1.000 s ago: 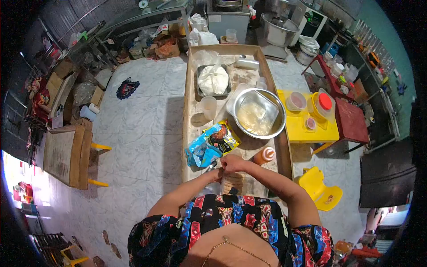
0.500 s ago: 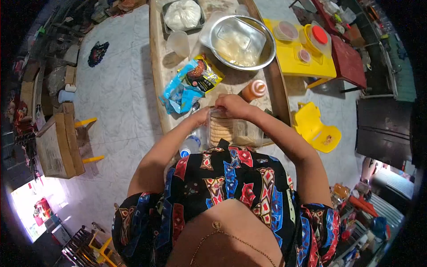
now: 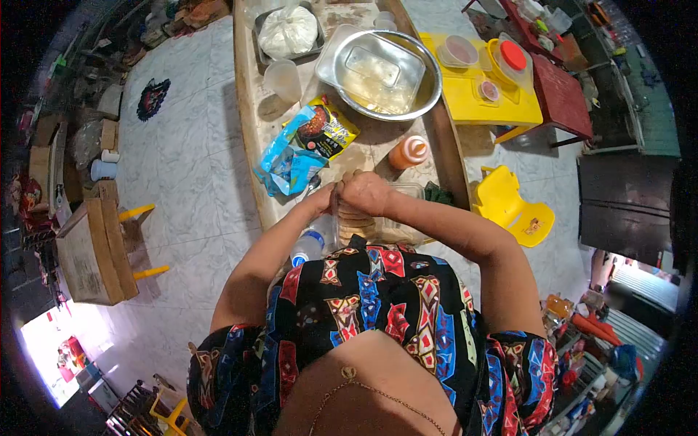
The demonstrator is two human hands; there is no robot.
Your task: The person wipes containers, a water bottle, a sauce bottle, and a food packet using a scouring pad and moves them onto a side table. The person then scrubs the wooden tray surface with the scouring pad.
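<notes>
In front of my body is a clear plastic container point(image 3: 358, 231) with a row of round, flat, pale brown pieces point(image 3: 356, 218) stacked inside. My left hand point(image 3: 325, 198) grips its far left corner, fingers partly hidden. Curled against the same corner is my right hand point(image 3: 365, 193), touching the left; its fingertips are covered from view. Beside it on the right lies another clear container point(image 3: 403, 231). A bottle with a blue label point(image 3: 311, 241) lies left of the stack. Just beyond my hands are a blue and yellow food packet point(image 3: 309, 149) and an orange squeeze bottle point(image 3: 408, 152).
A steel bowl point(image 3: 429, 94) with a clear tray point(image 3: 382, 76) in it stands farther up the raised-edge table point(image 3: 454, 160). Left of it are a plastic cup point(image 3: 282, 81) and a white bag point(image 3: 289, 33) in a dark tray. A yellow chair point(image 3: 516, 207) stands right.
My right hand has slid left along the container's far edge and now meets my left hand at the corner. The view has shifted slightly.
</notes>
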